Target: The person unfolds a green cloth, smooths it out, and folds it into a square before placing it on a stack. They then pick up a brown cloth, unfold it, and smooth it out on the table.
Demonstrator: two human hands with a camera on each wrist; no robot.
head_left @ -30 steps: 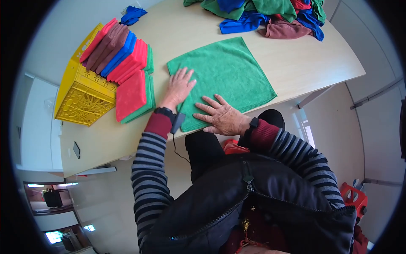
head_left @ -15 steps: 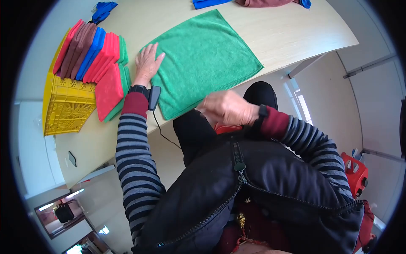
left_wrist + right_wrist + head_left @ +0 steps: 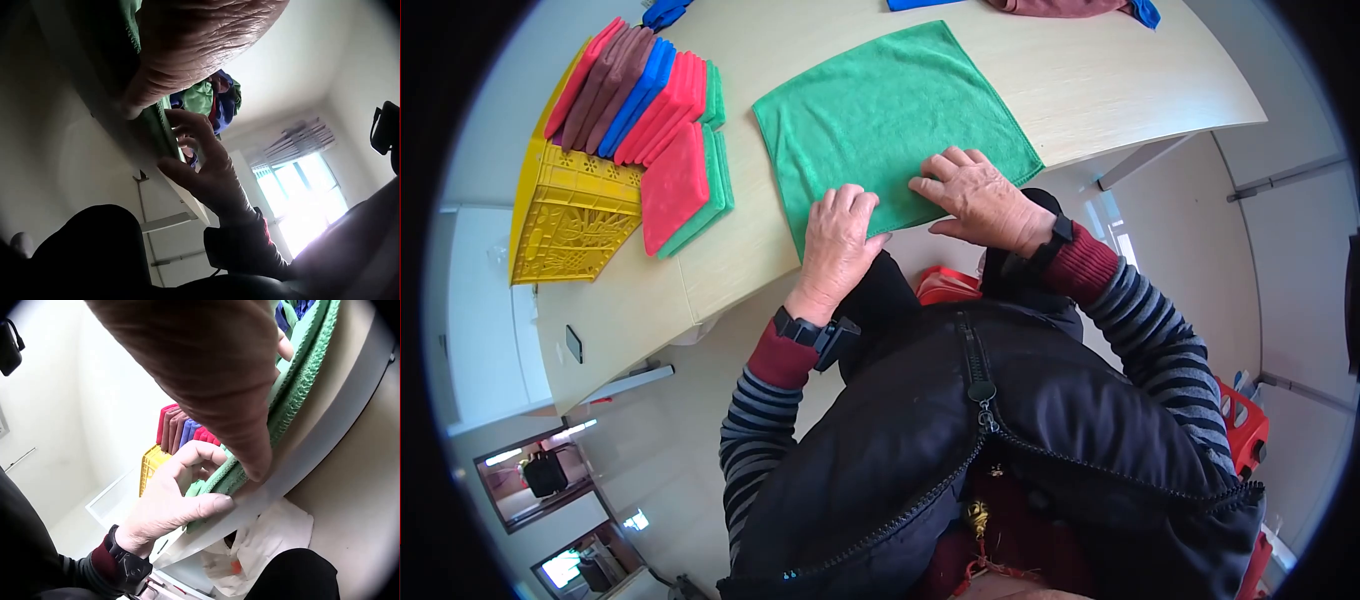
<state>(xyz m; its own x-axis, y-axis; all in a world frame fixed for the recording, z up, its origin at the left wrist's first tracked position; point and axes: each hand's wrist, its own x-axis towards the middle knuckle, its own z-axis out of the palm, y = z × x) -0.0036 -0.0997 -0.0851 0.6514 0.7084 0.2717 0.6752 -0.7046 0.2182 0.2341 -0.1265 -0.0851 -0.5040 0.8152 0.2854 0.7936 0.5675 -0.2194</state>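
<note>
A green towel lies spread out on the table, its near edge along the table's front. At that edge, left of the middle, my left hand pinches the hem, curled fingers above and thumb in front. Further right along the same edge my right hand holds the hem in the same way. In the right wrist view the left hand has its thumb against the stitched green edge, which shows in layers. The left wrist view has the right hand with bent fingers over the hem.
On the left a yellow plastic basket carries a row of folded red, brown and blue towels. Beside it lie a red folded towel and green ones. A phone-like dark slab is near the table's left corner.
My left hand has come from the towel's left side down to its near edge. The right hand swung off the towel, then returned to the near edge. Both now pinch the hem.
</note>
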